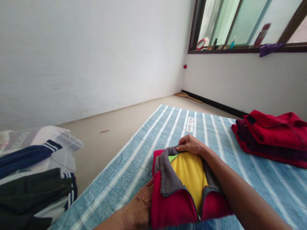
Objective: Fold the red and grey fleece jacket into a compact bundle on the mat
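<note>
A folded red jacket (172,204) with grey lining and a yellow garment (190,175) inside it lies on a blue striped mat (144,150) in front of me. My right hand (190,144) pinches the grey lining at the far edge of the bundle. My left hand (141,204) presses against the bundle's left side, its fingers tucked under the red fabric.
A stack of folded red and maroon clothes (273,137) sits on the mat at the right. A pile of white, navy and black clothes (33,172) lies on the floor at the left. A windowsill (240,49) with small items runs along the upper right wall.
</note>
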`<control>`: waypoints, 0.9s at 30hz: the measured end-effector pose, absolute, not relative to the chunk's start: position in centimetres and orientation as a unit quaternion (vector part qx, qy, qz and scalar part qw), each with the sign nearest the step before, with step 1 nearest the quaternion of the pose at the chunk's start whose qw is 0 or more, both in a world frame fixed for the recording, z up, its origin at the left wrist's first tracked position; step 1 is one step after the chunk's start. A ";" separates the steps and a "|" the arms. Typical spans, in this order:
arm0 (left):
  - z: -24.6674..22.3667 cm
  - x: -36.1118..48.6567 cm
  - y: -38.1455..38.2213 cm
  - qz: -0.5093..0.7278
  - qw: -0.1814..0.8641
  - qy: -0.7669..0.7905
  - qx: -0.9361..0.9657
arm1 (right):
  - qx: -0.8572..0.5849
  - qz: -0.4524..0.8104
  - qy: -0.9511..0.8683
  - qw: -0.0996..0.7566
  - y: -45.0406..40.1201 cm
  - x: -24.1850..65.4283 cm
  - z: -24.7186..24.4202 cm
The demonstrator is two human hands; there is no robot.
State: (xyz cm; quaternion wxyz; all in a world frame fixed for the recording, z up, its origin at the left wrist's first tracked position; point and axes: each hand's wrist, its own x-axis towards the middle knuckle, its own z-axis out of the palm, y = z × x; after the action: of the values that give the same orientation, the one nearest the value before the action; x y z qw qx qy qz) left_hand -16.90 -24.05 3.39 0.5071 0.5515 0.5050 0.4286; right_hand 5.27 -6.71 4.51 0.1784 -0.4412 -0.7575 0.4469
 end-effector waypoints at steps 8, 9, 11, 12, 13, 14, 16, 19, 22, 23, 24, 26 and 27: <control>4.7 -20.1 -22.4 0.438 0.569 0.574 0.394 | -0.445 0.457 -0.747 0.186 -6.7 5.5 4.1; 5.3 -19.7 -21.5 0.441 0.560 0.585 0.387 | -0.446 0.458 -0.746 0.186 -6.6 5.5 4.1; 6.5 -18.5 -19.7 0.418 0.554 0.598 0.400 | -0.448 0.460 -0.743 0.186 -6.6 5.5 4.1; 7.0 -17.9 -18.9 0.407 0.555 0.599 0.409 | -0.449 0.461 -0.743 0.185 -6.6 5.5 4.2; 7.3 -17.3 -18.1 0.392 0.562 0.597 0.418 | -0.449 0.461 -0.743 0.185 -6.6 5.5 4.2; 7.5 -16.8 -17.5 0.376 0.571 0.592 0.427 | -0.450 0.460 -0.743 0.184 -6.6 5.5 4.2; 7.2 -16.4 -16.5 0.363 0.586 0.581 0.432 | -0.452 0.457 -0.744 0.183 -6.6 5.6 4.1; 5.8 -16.7 -15.6 0.396 0.590 0.576 0.404 | -0.456 0.442 -0.751 0.183 -6.5 5.6 3.9; 4.2 -17.1 -15.1 0.425 0.573 0.591 0.376 | -0.462 0.417 -0.761 0.181 -6.4 5.4 3.7; 3.8 -17.2 -14.9 0.427 0.560 0.599 0.381 | -0.465 0.410 -0.764 0.180 -6.4 5.3 3.7; 3.5 -17.3 -14.8 0.423 0.544 0.608 0.395 | -0.468 0.403 -0.767 0.177 -6.4 5.3 3.7; 3.4 -17.5 -14.5 0.385 0.516 0.628 0.437 | -0.473 0.391 -0.770 0.174 -6.4 5.1 3.9; 3.7 -17.6 -14.4 0.360 0.494 0.641 0.464 | -0.476 0.385 -0.772 0.173 -6.4 5.1 4.0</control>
State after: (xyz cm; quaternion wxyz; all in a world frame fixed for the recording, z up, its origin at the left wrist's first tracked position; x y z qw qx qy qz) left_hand -17.59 -14.45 3.73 0.4935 0.4641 0.6414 0.3601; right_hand 5.07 -6.38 3.99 0.1729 -0.4760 -0.7716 0.3850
